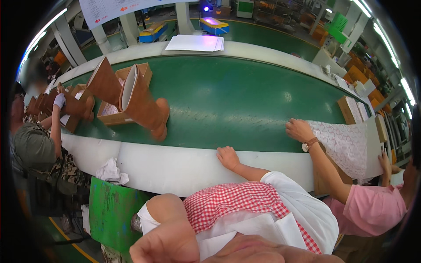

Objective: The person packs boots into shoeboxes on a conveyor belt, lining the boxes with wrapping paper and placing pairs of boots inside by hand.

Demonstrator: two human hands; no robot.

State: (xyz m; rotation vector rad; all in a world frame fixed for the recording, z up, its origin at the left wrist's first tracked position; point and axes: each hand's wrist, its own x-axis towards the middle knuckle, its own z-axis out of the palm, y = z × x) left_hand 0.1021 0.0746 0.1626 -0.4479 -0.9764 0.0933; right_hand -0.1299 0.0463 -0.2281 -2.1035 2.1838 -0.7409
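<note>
Where the green conveyor belt (245, 101) curves off to the left, a tall brown boot (144, 103) is seen leaning out of an open brown cardboard box (115, 115). Its long axis runs from upper left to lower right. The open shaft is turned to the upper left and the foot lies at the lower right, near the belt's near edge.

A second open box (144, 70) is set just behind the first. A stack of white sheets (195, 43) is laid on the far white rail, and two blue and yellow carts (214, 25) are parked beyond it. A white sign with red arrows (109, 8) is hung at the upper left. White tissue paper with a pink pattern (344, 142) is spread at the right, pressed by a co-worker's hand (299, 129), and flat brown cartons (347, 109) are placed beside it. A crumpled white paper (112, 172) is left on the near rail above a green panel (109, 210).

The left hand (162, 245) and right hand (258, 250) are kept at the lower edge, blurred and well apart from the boot. Whether their fingers are spread or closed cannot be told.
</note>
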